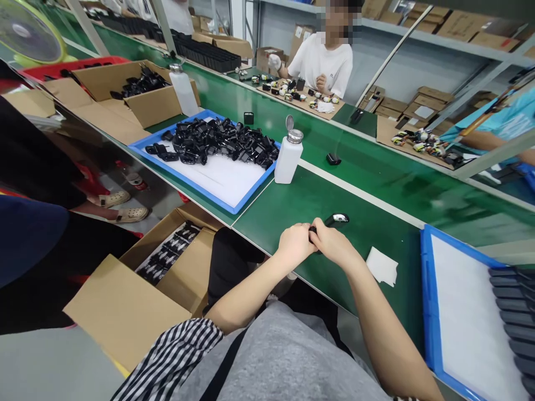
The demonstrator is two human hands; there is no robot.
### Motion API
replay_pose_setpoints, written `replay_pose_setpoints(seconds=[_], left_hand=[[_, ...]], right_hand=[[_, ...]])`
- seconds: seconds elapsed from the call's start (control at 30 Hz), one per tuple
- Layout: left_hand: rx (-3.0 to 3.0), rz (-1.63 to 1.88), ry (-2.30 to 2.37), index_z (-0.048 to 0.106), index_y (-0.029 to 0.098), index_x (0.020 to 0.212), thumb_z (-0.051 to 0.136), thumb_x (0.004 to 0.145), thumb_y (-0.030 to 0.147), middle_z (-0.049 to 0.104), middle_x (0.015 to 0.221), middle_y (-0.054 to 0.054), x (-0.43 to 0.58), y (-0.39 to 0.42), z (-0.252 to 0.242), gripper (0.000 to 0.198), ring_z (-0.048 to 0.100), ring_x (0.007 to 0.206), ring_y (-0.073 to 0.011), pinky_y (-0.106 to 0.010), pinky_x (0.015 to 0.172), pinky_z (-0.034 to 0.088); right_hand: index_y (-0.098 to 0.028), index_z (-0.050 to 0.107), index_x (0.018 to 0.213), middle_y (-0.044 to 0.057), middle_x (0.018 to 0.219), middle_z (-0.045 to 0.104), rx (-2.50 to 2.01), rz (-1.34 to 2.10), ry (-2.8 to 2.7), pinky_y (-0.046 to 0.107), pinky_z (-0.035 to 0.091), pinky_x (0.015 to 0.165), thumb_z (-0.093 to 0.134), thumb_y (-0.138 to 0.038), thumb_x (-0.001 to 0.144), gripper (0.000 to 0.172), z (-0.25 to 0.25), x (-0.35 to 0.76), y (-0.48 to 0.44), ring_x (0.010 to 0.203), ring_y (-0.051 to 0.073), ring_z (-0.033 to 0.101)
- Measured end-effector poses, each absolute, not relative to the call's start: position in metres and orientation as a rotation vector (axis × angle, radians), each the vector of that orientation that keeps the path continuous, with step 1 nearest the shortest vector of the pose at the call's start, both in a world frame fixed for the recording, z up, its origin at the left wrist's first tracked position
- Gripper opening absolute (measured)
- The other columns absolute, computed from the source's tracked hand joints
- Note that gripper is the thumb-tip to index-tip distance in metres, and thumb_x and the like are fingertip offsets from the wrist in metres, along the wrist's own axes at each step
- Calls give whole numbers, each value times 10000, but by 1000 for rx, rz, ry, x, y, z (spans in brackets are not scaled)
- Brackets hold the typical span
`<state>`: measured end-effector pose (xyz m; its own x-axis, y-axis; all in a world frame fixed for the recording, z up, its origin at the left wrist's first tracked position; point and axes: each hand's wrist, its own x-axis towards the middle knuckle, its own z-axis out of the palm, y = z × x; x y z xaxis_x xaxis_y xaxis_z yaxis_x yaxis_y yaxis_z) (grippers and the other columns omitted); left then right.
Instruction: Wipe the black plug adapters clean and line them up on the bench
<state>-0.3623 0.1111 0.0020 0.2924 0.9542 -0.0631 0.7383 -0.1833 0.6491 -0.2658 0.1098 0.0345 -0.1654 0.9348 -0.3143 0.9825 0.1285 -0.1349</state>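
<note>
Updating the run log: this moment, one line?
left hand: grips black part | right hand: same | near bottle: upright, lid open

At the frame's centre, the left hand [293, 245] and right hand [333, 244] meet around a black part [312, 235], mostly hidden. A shiny piece [339, 218] shows above them, a cloth [382, 266] to their right. Upper left, black pieces [219, 139] heap in a tray [234, 186] beside a bottle [288, 161]; lower left, an open box [129, 306].

Cloth [382, 266] right of held piece [312, 233]
</note>
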Motion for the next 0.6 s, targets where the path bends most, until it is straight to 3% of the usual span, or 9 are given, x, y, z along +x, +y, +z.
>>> replay_pose_setpoints(seconds=[0.13, 0.23, 0.4, 0.47, 0.6], left_hand=[[2006, 474, 1476, 525, 122, 854, 552, 560, 255, 566, 768, -85, -361, 116, -1, 324, 549, 666, -220, -301, 591, 418], [1927, 631, 1333, 515, 168, 881, 559, 557, 269, 566, 790, -41, -363, 119, -11, 343, 542, 697, -187, -272, 615, 419], [1828, 718, 1221, 524, 209, 886, 580, 536, 275, 529, 855, -8, -365, 122, -24, 361, 522, 742, -143, -251, 686, 408], [1839, 687, 1186, 528, 216, 856, 571, 554, 305, 519, 839, 0, -364, 123, -24, 318, 518, 721, -132, -248, 679, 405], [1809, 635, 1281, 522, 225, 802, 553, 571, 389, 531, 801, 15, -358, 121, -21, 285, 515, 684, -134, -245, 635, 395]], right_hand=[[-180, 386, 831, 26, 616, 549, 1888, -573, 2326, 210, 251, 422, 266, -238, 793, 139, 30, -264, 110, 492, 146, 488], [-173, 405, 840, 22, 623, 545, 1922, -596, 2334, 207, 270, 436, 288, -238, 786, 144, 31, -262, 112, 510, 139, 489], [-173, 483, 846, 10, 681, 563, 1742, -1133, 2331, 210, 354, 510, 450, -312, 704, 200, 63, -230, 138, 601, 131, 503], [-173, 501, 873, 11, 711, 568, 1915, -1211, 2328, 216, 371, 533, 444, -338, 705, 242, 78, -207, 160, 590, 119, 498], [-149, 537, 817, 43, 775, 574, 2494, -967, 2042, 212, 363, 508, 428, -337, 727, 235, 78, -160, 219, 567, 105, 504]])
